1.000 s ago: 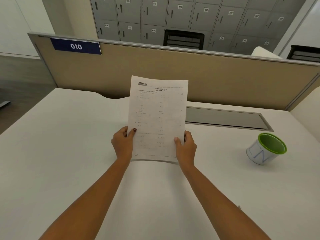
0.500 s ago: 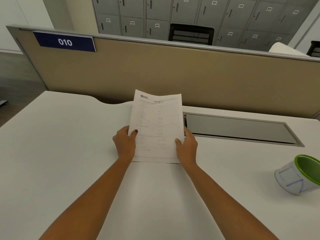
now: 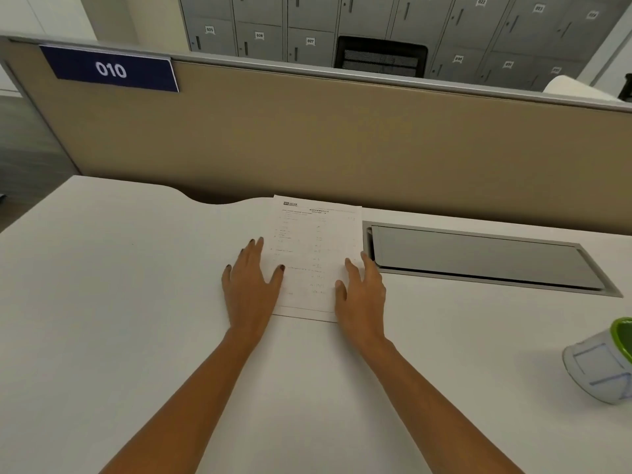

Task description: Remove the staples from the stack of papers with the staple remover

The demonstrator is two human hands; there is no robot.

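From my seat I see both hands laid down on the stack of papers [image 3: 314, 258], which lies flat on the white desk [image 3: 136, 302] between them. The left hand [image 3: 251, 285] is spread, its fingers straight and fanned. Its thumb rests on the sheet's left margin, and the other fingers lie along that edge, partly on the desk. The right hand [image 3: 362, 295] is flat too, fingers loosely straight, covering the lower right edge of the stack with the thumb on the page. Neither hand pinches or curls round anything.

The top sheet is a printed mathematics worksheet, its header at the end farthest from my wrists. Any staple in it is too small for me to make out.

Just past the right hand's fingertips, beside the paper's right edge, a grey hinged cable-tray lid [image 3: 478, 258] is set into the desk. Well off to the right of the right hand a white cup with a green rim [image 3: 598, 364] lies tipped on its side — the frame edge cuts it off. Beyond both hands stands a tan partition [image 3: 342, 142]. It carries a blue "010" sign [image 3: 111, 69] up and to the left of the left hand — grey numbered lockers [image 3: 307, 25] show behind it.
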